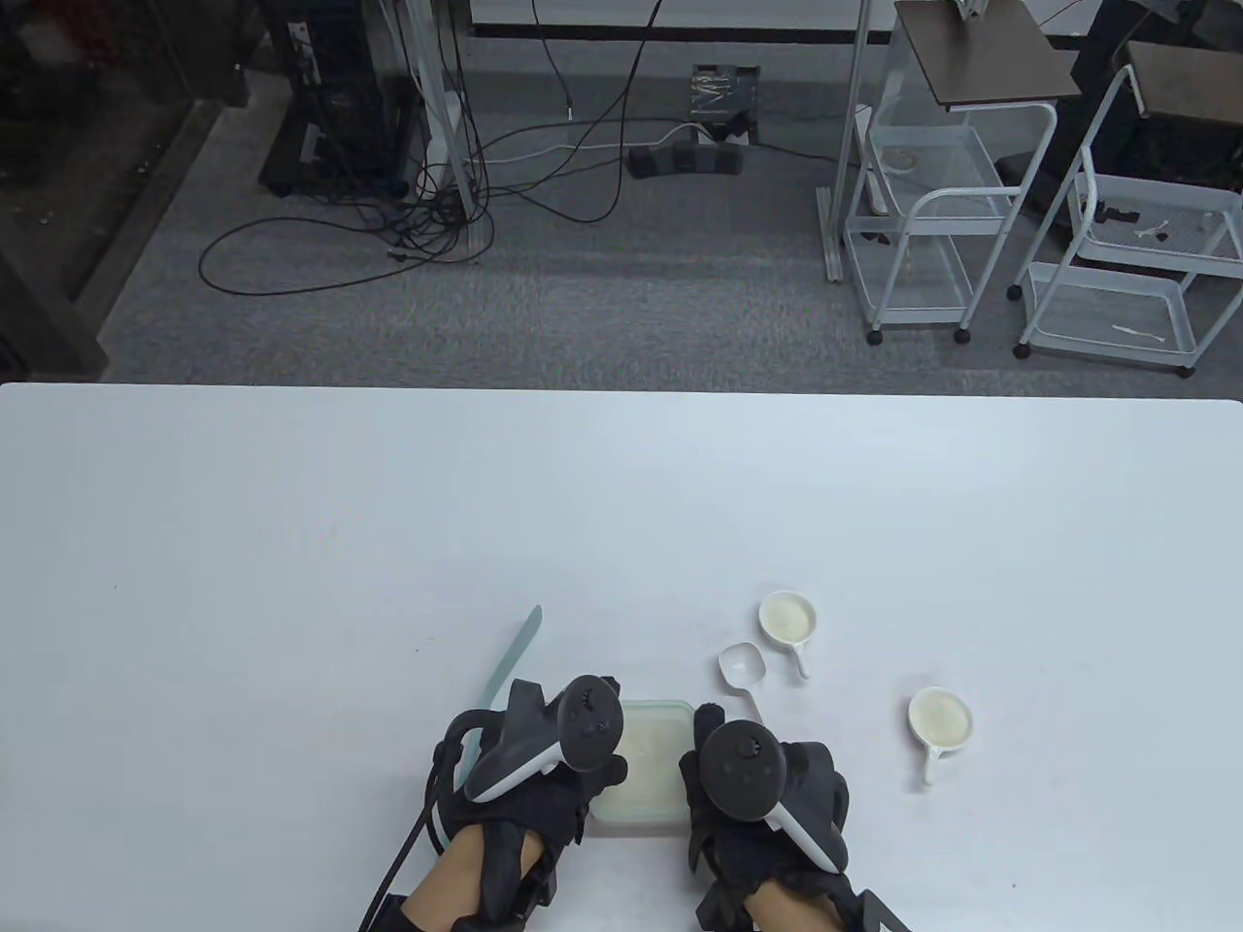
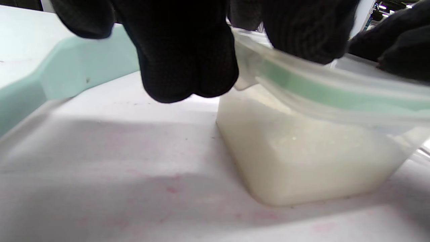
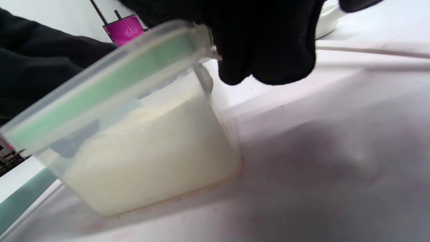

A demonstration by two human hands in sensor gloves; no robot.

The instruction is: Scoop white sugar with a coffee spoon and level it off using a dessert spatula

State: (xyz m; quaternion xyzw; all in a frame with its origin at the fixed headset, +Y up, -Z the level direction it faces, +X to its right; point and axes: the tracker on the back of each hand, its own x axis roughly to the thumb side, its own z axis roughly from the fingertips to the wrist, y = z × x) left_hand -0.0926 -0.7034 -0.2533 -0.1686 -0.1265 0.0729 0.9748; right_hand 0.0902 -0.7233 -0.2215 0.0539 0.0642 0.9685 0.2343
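A clear sugar container [image 1: 646, 767] with a green-sealed lid [image 2: 319, 94] stands at the table's near edge, full of white sugar [image 2: 302, 151]. My left hand [image 1: 610, 772] holds the lid's left edge, fingers [image 2: 188, 67] over its corner. My right hand [image 1: 701, 738] holds the right edge, fingers [image 3: 268, 50] on the lid [image 3: 100, 87] corner. A teal dessert spatula [image 1: 510, 660] lies just left of the container, and shows in the left wrist view [image 2: 67, 74]. An empty white coffee spoon [image 1: 742, 665] lies just beyond my right hand.
Two more white spoons [image 1: 788, 621] [image 1: 940, 720] holding sugar lie to the right of the container. The white table [image 1: 291, 544] stretches bare to the far and left sides. Carts and cables stand on the floor beyond the table.
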